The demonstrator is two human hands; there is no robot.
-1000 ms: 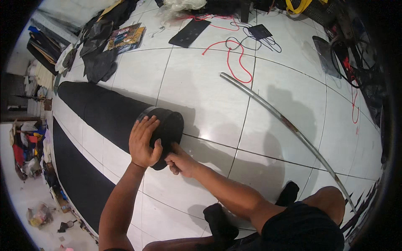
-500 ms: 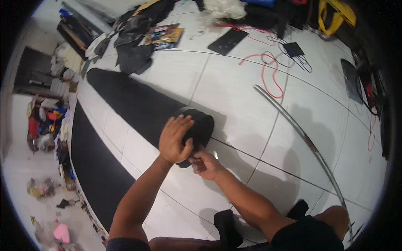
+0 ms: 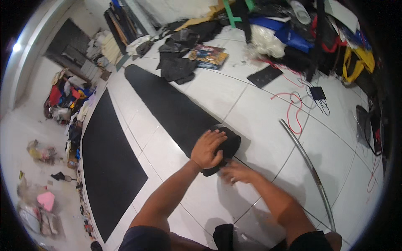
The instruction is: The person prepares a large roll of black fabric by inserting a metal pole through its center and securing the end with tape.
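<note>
At the near edge of the white tile floor (image 3: 199,205), a foot in a black sock (image 3: 223,237). A bit farther, the right hand (image 3: 238,172), blurry, just beside the near end of a long black roll (image 3: 180,113). Cannot tell if holding anything in those fingers, or if touching the roll. Next, the left hand (image 3: 206,150), laid on top of the roll's near end, with fingers a little wide and thumb out. By those fingertips, a shiny band (image 3: 218,126) on the roll. Then the rest of the roll, slanting across the middle of the floor to the far left corner. Along the floor's left edge, a big flat black sheet (image 3: 111,163). Toward the right edge, a long metal pole (image 3: 309,163). Past that, a curly red cord (image 3: 298,115). Farther back, a flat black board (image 3: 265,77). Near the far edge, some bright magazines (image 3: 209,56) and a crumpled clear plastic heap (image 3: 268,44).
</note>
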